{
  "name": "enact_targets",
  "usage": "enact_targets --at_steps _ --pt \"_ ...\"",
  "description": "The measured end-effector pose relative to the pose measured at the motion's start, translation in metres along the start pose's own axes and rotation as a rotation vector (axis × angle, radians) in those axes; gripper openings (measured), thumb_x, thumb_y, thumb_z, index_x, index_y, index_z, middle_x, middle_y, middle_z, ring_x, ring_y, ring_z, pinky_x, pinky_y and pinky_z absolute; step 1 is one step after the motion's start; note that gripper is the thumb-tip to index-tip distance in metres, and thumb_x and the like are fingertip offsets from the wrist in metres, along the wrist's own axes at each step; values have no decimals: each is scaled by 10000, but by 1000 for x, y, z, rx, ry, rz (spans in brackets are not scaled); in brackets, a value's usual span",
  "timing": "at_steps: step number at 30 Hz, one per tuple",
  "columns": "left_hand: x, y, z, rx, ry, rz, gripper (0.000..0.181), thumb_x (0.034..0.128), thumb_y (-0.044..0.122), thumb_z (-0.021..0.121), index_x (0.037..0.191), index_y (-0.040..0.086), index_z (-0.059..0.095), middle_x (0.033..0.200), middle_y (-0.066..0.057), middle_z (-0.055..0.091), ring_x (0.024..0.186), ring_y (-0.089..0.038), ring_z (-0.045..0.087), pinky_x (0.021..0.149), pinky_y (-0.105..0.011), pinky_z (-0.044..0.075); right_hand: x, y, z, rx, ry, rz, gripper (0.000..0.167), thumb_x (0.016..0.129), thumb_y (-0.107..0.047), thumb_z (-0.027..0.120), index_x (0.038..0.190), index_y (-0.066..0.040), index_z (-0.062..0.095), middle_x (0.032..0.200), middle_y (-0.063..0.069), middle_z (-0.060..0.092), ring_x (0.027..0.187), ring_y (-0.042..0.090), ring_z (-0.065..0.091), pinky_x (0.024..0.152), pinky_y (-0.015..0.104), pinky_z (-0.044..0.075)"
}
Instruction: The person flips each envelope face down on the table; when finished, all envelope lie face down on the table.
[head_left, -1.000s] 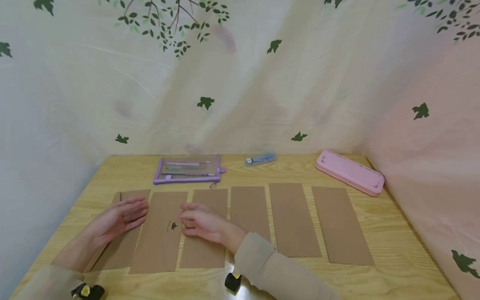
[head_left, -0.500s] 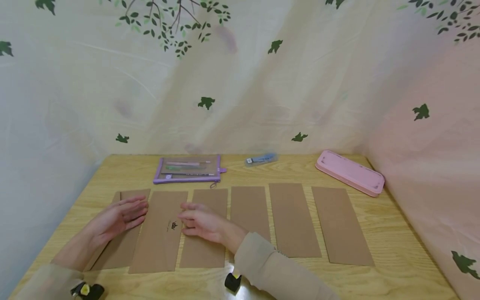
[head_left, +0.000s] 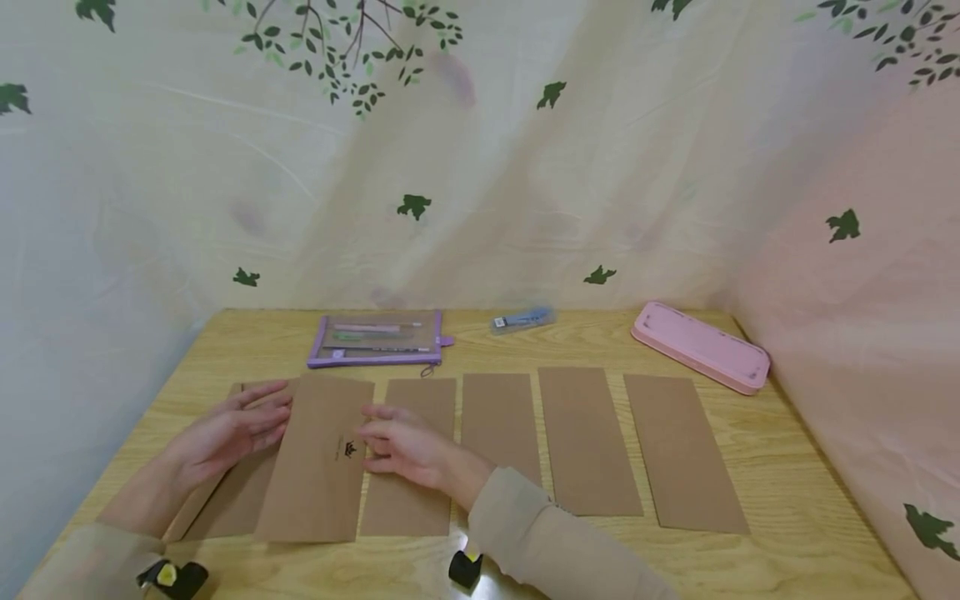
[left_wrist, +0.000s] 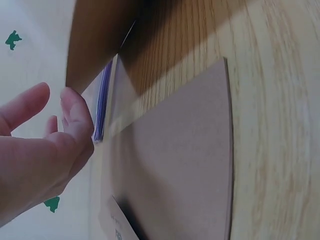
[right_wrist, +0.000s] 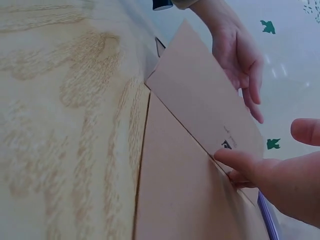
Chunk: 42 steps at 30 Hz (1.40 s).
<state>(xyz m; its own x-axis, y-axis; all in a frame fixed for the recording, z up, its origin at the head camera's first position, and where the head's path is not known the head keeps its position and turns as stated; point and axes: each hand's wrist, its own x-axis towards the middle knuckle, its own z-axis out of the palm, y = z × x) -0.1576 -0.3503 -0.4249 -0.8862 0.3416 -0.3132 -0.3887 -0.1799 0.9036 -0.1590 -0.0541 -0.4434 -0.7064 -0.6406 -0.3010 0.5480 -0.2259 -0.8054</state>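
A brown kraft notebook (head_left: 318,467) with a small crown print is tipped up, its left long edge above the table. Fingertips of my left hand (head_left: 225,442) touch that raised edge; in the left wrist view the thumb (left_wrist: 27,105) stands apart from it. My right hand (head_left: 412,446) has its fingers at the notebook's right edge, close to the print, with the thumb (right_wrist: 305,131) held away in the right wrist view. Beneath the left hand lies another brown notebook (left_wrist: 175,165), overlapped by a further one at far left. The right hand hovers over a third flat notebook (right_wrist: 175,185).
Further right, more brown notebooks (head_left: 501,417) lie in a row on the wooden table (head_left: 810,467). Behind them are a purple-edged zip pouch (head_left: 375,338) with pens, a blue item in clear wrapping (head_left: 522,319) and a pink case (head_left: 701,346). Leaf-printed cloth (head_left: 480,167) encloses the back.
The printed notebook, flat before, now has its left edge lifted. My left hand's fingers have risen slightly with it; the right hand has barely moved.
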Motion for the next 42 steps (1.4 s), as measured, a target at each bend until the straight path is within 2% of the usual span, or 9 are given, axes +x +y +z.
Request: enact_targets --at_steps 4,11,16,20,26,31,40,42 --pt "0 1 5 3 -16 0 387 1044 -15 496 1387 148 422 1287 70 601 1142 -126 617 973 -315 540 -1 2 3 8 6 -9 683 984 -52 572 1571 47 238 1627 289 178 1497 457 153 1136 638 306" --pt "2 4 17 13 -37 -13 323 1070 42 476 1358 188 464 1283 4 622 1140 -164 638 979 -351 546 -3 5 6 22 30 -16 669 976 -63 591 1565 23 285 1615 291 215 1495 477 132 1126 636 331" --pt "3 6 22 -27 -101 0 313 1079 31 438 1304 206 569 1247 -20 660 1112 -170 654 957 -354 560 -2 5 8 33 42 -18 668 980 -66 591 1565 25 282 1606 294 239 1492 472 156 1126 643 327" --pt "3 6 26 -20 -97 -16 313 1093 76 425 1261 246 626 1193 4 660 1066 -144 656 913 -326 574 -2 5 10 34 44 -22 676 992 -88 596 1570 25 265 1606 280 255 1493 469 157 1123 650 326" --pt "6 4 30 -23 -122 -32 290 1114 122 377 1256 219 611 1220 8 680 1112 -164 655 927 -352 571 -3 4 13 33 39 -20 695 1009 -160 614 1577 14 254 1634 242 217 1493 490 114 1112 656 339" --pt "5 6 34 31 -123 -64 241 1116 185 392 1258 225 583 1220 25 681 1119 -178 651 925 -355 559 -2 3 14 37 38 -21 706 1016 -218 621 1581 -1 256 1639 242 200 1491 498 108 1092 672 354" --pt "9 4 40 53 -191 -69 288 1123 209 362 1283 229 600 1263 16 663 1157 -194 623 988 -381 527 -1 1 16 41 10 -30 741 1021 -258 620 1596 -15 221 1628 239 233 1488 492 145 1031 724 379" --pt "9 2 40 57 -193 -78 276 1123 219 368 1306 217 573 1284 28 649 1178 -191 613 1005 -383 518 0 0 19 43 -7 -36 715 1023 -262 619 1595 -43 251 1605 231 294 1482 480 188 1023 734 380"
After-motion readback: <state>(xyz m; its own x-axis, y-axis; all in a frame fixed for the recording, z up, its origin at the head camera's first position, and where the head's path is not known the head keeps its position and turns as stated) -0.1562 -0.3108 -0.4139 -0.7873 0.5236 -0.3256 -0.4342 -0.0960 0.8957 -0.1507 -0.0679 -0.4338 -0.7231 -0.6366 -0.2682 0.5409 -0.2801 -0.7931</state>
